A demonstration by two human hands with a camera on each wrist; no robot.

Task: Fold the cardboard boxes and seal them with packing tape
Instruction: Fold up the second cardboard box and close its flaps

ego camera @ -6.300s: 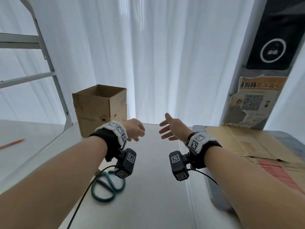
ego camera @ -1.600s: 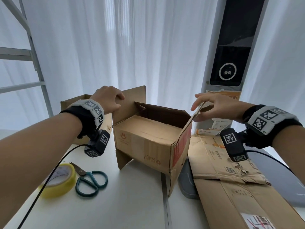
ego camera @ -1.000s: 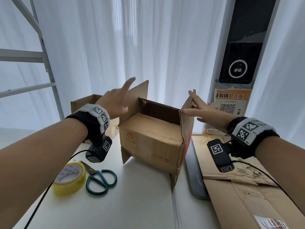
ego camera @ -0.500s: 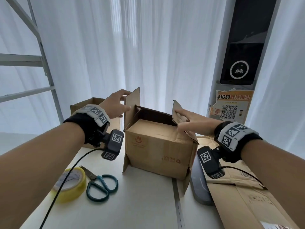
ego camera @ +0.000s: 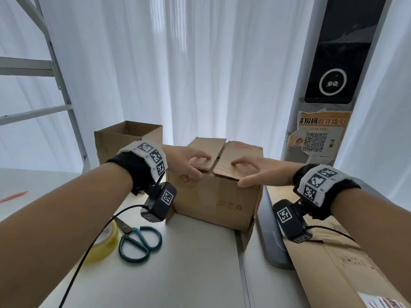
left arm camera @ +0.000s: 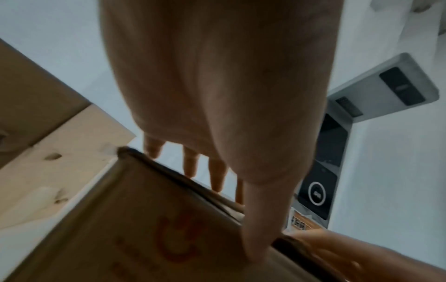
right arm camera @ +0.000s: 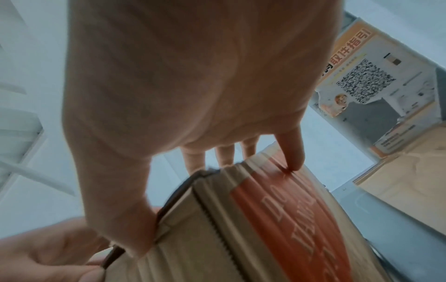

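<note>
A brown cardboard box (ego camera: 213, 194) stands on the white table (ego camera: 189, 274), its two top flaps folded down and meeting along the middle. My left hand (ego camera: 191, 164) presses flat on the left flap, thumb over the front face. My right hand (ego camera: 250, 172) presses the right flap the same way. The left wrist view shows my left hand (left arm camera: 217, 95) with fingers stretched across the box (left arm camera: 144, 229) top. In the right wrist view, the fingers of my right hand (right arm camera: 193, 76) lie on the box (right arm camera: 265, 219) beside its orange-printed side. A yellow tape roll (ego camera: 104, 243) lies at the near left.
Teal-handled scissors (ego camera: 138, 238) lie beside the tape. A second, open cardboard box (ego camera: 126, 141) stands behind on the left. Flattened cardboard (ego camera: 333, 258) covers the right side over a grey slab (ego camera: 269, 236). A tall kiosk (ego camera: 329, 85) and a ladder (ego camera: 55, 63) flank the table.
The two side flaps stood upright half a second ago; now both lie folded down on top. My hands have come down and inward with them and press them flat.
</note>
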